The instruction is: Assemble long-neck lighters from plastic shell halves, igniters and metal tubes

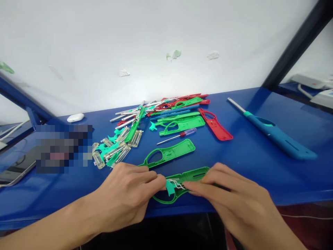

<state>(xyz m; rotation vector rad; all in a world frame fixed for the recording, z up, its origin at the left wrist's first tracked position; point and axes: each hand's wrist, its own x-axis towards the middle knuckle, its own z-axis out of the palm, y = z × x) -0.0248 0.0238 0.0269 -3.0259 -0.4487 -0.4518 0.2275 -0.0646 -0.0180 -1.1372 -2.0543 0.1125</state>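
– Green plastic at the table's (pixel 260 166) near edge: what is going on there?

– An open shell (pixel 194 174) lies flat between both hands. The step, I judge, is seating the small inner parts in it: a teal trigger (pixel 170 188) and a thin white wire (pixel 177 184) sit in its middle.

– Start from the left. What is the left hand (pixel 127 198) doing?

– Its thumb and forefinger are pinched shut on the shell's finger-loop end, with the tips touching the trigger. The trigger lies at 3 o'clock from those tips, right against them.

– And the right hand (pixel 234 198)?

– Its fingers lie flat along the shell's slotted end, the tips meeting the wire at 9 o'clock. The thumb is hidden, so I cannot tell whether it grips or only presses down.

– What would the next move call for?

– Fine fingertip work, I think: the wire is loose and looped, and the shell must be held steady while it is pushed into place.

– Anything close by?

– A second shell half (pixel 169 152) at 12 o'clock, just beyond, and a screwdriver (pixel 179 134) past it. A heap of parts (pixel 117 146) sits at 11 o'clock, and a blue lighter (pixel 275 133) at 2 o'clock, well apart.
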